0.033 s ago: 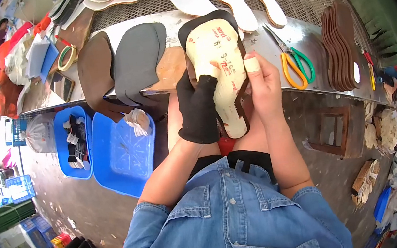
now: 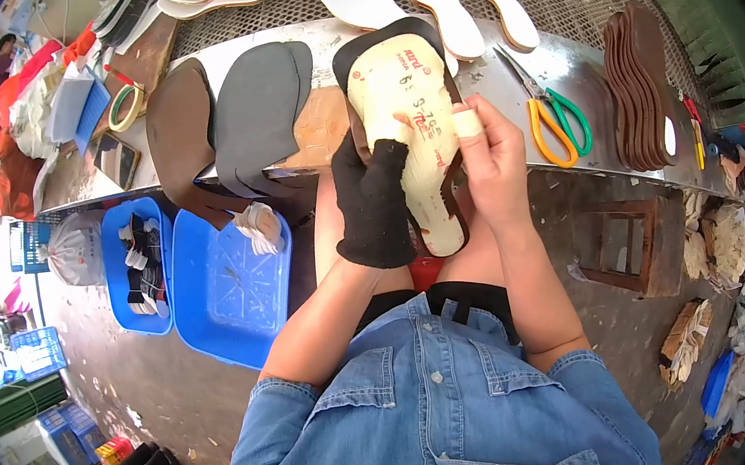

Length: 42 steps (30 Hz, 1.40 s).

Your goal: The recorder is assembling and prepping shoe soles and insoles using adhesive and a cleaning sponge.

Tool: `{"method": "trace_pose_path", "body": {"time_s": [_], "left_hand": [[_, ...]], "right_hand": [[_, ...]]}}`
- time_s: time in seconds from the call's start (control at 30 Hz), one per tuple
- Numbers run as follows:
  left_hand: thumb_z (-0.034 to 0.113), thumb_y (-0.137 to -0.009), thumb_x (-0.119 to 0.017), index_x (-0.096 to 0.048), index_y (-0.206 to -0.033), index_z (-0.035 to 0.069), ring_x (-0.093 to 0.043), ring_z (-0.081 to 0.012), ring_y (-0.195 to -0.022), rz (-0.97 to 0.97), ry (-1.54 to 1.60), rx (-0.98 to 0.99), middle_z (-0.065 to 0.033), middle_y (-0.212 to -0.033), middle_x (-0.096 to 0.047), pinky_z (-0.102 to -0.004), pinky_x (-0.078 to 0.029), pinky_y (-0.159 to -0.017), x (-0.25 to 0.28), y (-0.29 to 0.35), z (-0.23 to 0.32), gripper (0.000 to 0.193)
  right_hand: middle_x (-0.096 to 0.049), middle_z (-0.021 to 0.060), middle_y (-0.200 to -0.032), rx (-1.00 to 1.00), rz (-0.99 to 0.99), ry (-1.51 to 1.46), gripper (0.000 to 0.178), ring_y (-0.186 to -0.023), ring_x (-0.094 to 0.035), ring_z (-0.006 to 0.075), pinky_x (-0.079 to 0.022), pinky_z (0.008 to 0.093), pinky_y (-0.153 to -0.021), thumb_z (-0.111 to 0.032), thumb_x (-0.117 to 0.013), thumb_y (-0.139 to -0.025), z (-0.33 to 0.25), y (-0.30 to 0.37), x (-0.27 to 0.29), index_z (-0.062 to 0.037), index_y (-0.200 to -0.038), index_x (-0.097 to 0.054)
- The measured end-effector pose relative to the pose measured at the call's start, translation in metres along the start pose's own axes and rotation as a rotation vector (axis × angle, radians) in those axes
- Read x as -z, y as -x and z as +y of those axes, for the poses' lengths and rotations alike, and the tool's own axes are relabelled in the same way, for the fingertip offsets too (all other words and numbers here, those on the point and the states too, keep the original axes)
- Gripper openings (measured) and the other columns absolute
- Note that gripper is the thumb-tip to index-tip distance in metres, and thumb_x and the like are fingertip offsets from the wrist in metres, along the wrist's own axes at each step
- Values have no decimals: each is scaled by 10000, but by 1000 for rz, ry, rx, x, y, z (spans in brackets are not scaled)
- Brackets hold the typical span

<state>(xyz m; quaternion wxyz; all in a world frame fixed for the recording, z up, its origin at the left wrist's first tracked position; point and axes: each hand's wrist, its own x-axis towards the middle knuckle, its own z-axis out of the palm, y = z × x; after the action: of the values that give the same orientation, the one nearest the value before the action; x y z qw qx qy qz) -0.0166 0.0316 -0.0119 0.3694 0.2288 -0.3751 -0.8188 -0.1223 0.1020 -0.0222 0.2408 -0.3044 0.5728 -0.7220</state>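
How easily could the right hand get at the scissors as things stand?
Probably easily: the scissors lie uncovered on the bench, just right of the right hand, with nothing visible between. It would likely first have to leave the edge of the sole.

Lighting bright over the metal workbench (image 2: 597, 103); floor (image 2: 605, 343) beneath darker. Strong glare at far left washes out detail. Fisheye distortion bends the workbench edge; black vignette surrounds. Centre sharp; outer margins soft.

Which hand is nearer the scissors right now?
Right. The right hand is at the sole's right edge, just left of the scissors; the gloved left hand grips the sole's left side, farther left.
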Motion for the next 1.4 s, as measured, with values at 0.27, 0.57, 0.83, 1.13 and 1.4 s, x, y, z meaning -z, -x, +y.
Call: {"method": "trace_pose_path", "body": {"time_s": [0.27, 0.57, 0.83, 1.13, 1.4], "left_hand": [[203, -880, -498, -482, -1190, -19, -623, -208, -883, -28, 144, 58, -122, -1041, -603, -310, -510, -761, 8, -20, 3, 381], [308, -869, -566, -506, -1179, 22, -600, -177, -895, 43, 208, 160, -83, -1042, -610, -295, -492, -775, 18, -38, 5, 426], [400, -890, -506, -559, -1020, 94, -579, -185, -703, -16, 356, 86, -52, -816, -588, -306, -501, -606, 24, -47, -6, 337], [327, -914, -500, -347, -1318, 74, -552, -173, -726, -207, 42, 106, -60, -936, -536, -299, -490, -645, 48, -61, -49, 501], [78, -701, -745, -265, -1351, -13, -589, -114, -824, -206, -325, -111, -75, -937, -587, -253, -501, -707, 0, -31, -41, 814]], "right_hand": [[-535, 5, -775, -72, -159, -70, 193, -629, -460, 41, -379, 194, -511, -83, -642, -815, -4, 12, -4, -7, -934, -511], [-535, -13, -687, -291, -416, 231, 183, -604, -484, 26, -386, 213, -511, -123, -695, -773, -19, 23, 25, 15, -778, -575], [-572, 44, -846, -261, -444, 227, 353, -745, -559, 120, -461, 269, -624, -170, -702, -766, -30, 48, 17, 13, -1028, -552], [-548, 95, -1112, -215, -234, 12, 581, -984, -543, 122, -456, 244, -816, -100, -628, -824, -16, 54, 25, 50, -1314, -353], [-559, 111, -1107, -192, -112, 186, 523, -1015, -541, 156, -435, 275, -873, -30, -636, -765, -17, 59, 41, 53, -1246, -451]]}}
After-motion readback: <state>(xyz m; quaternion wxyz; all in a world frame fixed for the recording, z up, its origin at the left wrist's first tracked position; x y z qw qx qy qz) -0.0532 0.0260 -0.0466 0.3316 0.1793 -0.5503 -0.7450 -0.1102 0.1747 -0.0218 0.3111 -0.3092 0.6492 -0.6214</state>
